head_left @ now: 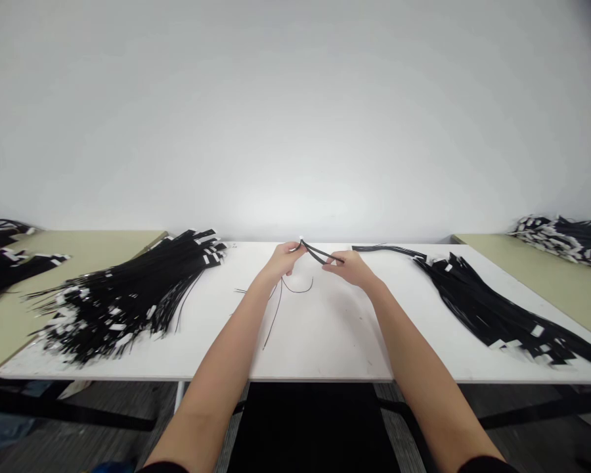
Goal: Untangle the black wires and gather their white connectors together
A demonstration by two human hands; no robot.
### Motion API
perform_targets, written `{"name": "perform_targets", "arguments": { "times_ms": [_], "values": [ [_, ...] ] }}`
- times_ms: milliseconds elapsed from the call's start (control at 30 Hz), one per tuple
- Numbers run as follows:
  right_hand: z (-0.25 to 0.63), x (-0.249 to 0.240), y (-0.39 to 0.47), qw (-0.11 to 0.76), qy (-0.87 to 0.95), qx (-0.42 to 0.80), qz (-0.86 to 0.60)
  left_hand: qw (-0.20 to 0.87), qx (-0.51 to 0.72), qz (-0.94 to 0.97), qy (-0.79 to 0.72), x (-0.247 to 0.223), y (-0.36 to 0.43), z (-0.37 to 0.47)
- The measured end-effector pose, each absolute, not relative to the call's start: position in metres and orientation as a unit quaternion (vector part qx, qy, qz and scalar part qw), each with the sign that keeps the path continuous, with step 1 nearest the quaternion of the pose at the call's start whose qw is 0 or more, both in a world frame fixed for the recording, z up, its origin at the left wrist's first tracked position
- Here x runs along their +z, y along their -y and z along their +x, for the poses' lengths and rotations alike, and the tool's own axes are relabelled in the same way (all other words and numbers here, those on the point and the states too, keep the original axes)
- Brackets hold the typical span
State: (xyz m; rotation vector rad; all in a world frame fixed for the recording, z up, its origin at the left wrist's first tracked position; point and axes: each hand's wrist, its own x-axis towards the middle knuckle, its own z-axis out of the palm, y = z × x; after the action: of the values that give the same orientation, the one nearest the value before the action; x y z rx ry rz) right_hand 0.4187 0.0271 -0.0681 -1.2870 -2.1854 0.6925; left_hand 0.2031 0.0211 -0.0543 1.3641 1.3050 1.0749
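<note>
Above the middle of the white table, a black cable harness [316, 250] with a small white end stretches between my two hands. My left hand [282, 260] is closed round it close to the white end, and thin loose wires [278, 314] hang below that hand. Its other part is pinched by my right hand [349, 267], where two black strands run side by side between the fingers. What lies inside each grip is partly hidden by the fingers.
A large pile of black cables with white tags [142, 289] lies to the left. On the right is another cable bundle [497, 305], with a single cable [389, 249] behind it. Beige side tables [108, 244] hold more cables [566, 233]. A wall [295, 131] stands behind.
</note>
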Motion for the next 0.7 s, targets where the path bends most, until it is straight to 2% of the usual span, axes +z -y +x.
{"name": "perform_targets", "arguments": {
  "times_ms": [200,467,600,700],
  "values": [
    [0.418,-0.067,-0.026,0.252,0.805,0.200,-0.499,0.502,0.450,0.528,-0.517,-0.053,-0.021,0.204],
    [0.411,-0.078,-0.029,0.291,0.745,0.078,-0.596,0.673,0.375,0.468,-0.432,-0.039,-0.013,0.201],
    [0.405,-0.081,-0.027,0.323,0.704,0.076,-0.629,0.694,0.366,0.455,-0.421,-0.037,-0.012,0.203],
    [0.398,-0.082,-0.024,0.347,0.699,0.117,-0.614,0.675,0.395,0.457,-0.424,-0.037,-0.011,0.207]
  ]
}}
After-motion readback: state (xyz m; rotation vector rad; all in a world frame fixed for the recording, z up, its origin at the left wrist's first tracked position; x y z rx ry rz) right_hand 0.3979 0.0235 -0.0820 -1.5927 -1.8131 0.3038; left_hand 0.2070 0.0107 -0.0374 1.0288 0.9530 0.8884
